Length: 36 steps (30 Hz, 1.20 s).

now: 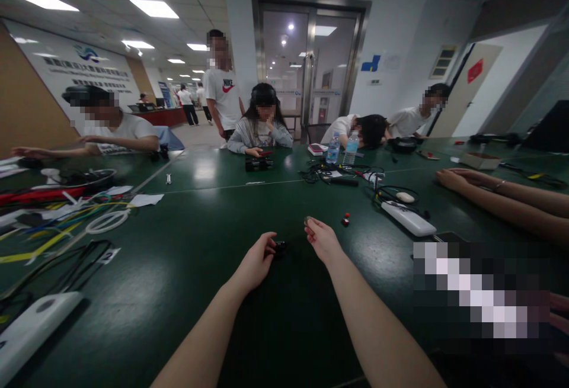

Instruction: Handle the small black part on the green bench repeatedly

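Observation:
My left hand (260,257) is low over the dark green table (200,281), its fingers curled on a small shiny black object (281,247). What kind of object it is, I cannot make out. To its right my right hand (322,237) is raised a little, thumb and fingertips pinched together. A tiny thing (306,220) shows at those fingertips, too small to name. Just beyond the right hand lies a small red, black and white piece (345,220).
White power strips (406,217) and black cables are on the right, near a co-worker's forearms (493,189). Water bottles (351,148) stand farther back. Cables and papers (106,222) cover the left side. Several people sit around the table.

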Each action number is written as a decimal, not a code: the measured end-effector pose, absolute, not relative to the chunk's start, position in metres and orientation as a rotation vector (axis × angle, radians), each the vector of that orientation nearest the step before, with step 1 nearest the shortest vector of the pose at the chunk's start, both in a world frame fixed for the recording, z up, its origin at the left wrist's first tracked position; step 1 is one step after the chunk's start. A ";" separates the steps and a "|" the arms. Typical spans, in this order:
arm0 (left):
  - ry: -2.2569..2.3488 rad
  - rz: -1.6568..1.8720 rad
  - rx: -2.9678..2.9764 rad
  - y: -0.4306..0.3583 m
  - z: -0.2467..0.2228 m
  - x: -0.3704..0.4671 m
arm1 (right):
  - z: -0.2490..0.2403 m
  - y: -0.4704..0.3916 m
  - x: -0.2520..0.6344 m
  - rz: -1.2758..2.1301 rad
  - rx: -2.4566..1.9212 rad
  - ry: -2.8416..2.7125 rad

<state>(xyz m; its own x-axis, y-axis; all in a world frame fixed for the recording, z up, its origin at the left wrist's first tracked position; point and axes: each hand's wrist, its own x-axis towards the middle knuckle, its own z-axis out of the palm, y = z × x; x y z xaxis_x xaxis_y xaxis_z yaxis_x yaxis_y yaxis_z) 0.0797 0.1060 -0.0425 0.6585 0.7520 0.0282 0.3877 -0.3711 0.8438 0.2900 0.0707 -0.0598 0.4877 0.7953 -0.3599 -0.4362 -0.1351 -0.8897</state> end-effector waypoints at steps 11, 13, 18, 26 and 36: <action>0.878 0.534 2.011 0.106 -0.043 0.081 | -0.057 0.070 0.283 1.087 -1.374 -0.561; 0.876 0.529 2.008 0.106 -0.042 0.081 | -0.054 0.069 0.280 1.088 -1.393 -0.629; 0.857 0.531 2.013 0.104 -0.040 0.081 | -0.040 0.063 0.273 1.128 -1.399 -0.812; 0.930 0.539 2.006 0.101 -0.028 0.086 | -0.025 0.057 0.259 1.159 -1.359 -1.048; 1.006 0.532 1.999 0.106 -0.032 0.093 | -0.028 0.057 0.256 1.150 -1.404 -1.230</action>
